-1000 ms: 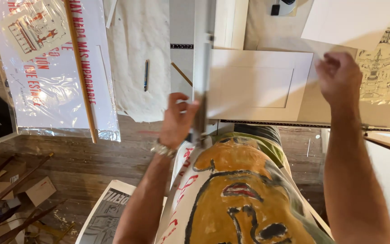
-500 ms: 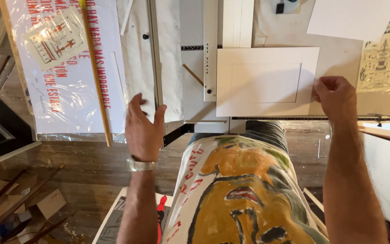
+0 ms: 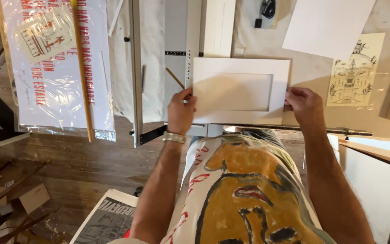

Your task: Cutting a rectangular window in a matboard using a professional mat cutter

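As both grip: hands [image 3: 182, 110] on mat board [image 3: 240, 90].

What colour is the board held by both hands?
White mat board, seen in the head view.

Centre frame, a white mat board [image 3: 241, 90] with a window cut in it, stiff card, matt and smooth. Just left of it a ruled metal bar [image 3: 193, 40], brushed and dull grey, and further left a long metal rail [image 3: 136, 68] with a soft sheen. Upper left, a printed poster [image 3: 53, 63] under clear plastic wrap, glossy and crinkled, catching light. Across it a bare wooden stick [image 3: 82, 72], pale and matt. Upper right, plain white paper [image 3: 328, 25], flat and matt. The desk [image 3: 312, 74] looks like dull beige board. Lower left, the wooden floor [image 3: 68, 167], brown, worn, grainy. On the left wrist, a shiny metal watch [image 3: 174, 137].
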